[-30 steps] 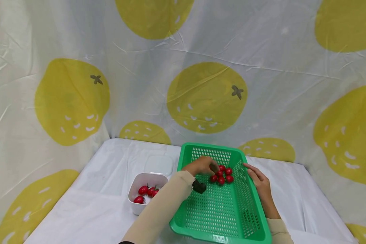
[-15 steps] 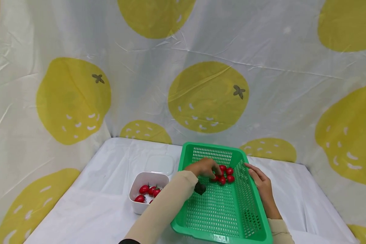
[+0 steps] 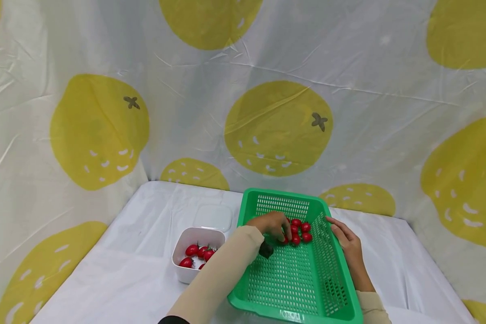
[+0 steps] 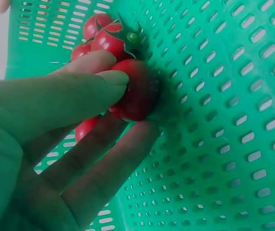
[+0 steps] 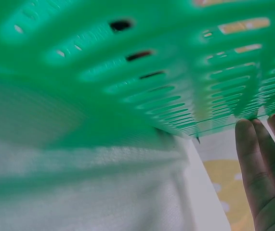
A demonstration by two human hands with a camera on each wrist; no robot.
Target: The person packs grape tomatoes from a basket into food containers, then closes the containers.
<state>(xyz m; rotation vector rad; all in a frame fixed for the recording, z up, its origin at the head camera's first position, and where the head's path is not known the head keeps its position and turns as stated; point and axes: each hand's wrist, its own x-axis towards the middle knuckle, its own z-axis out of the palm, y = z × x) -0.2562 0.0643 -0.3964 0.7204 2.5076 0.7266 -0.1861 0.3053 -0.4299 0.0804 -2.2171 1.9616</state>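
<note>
Inside the green slotted plastic basket (image 3: 281,288), my left hand (image 3: 271,223) reaches to a cluster of red cherry tomatoes (image 3: 306,237). The left wrist view shows thumb and fingers pinching one cherry tomato (image 4: 138,94) close beside the slotted surface. Several others, one with a green stem cap (image 4: 127,39), lie just behind the fingertips. My right hand (image 3: 350,252) rests at the basket's right rim. Seen from the right wrist, its fingers (image 5: 253,159) are straight, with the tips right at the outer side of the basket.
Left of the basket stands a white square container (image 3: 186,273) with several cherry tomatoes (image 3: 192,250), partly hidden by my left sleeve (image 3: 218,274). A translucent lid (image 3: 213,217) lies behind it on the white cloth (image 3: 117,279). Lemon-printed fabric (image 3: 186,112) hangs behind.
My left hand's fingers have shifted slightly among the tomatoes, and the fingertips now sit at the cluster's left front. The right hand stays at the rim. The view has shifted a little.
</note>
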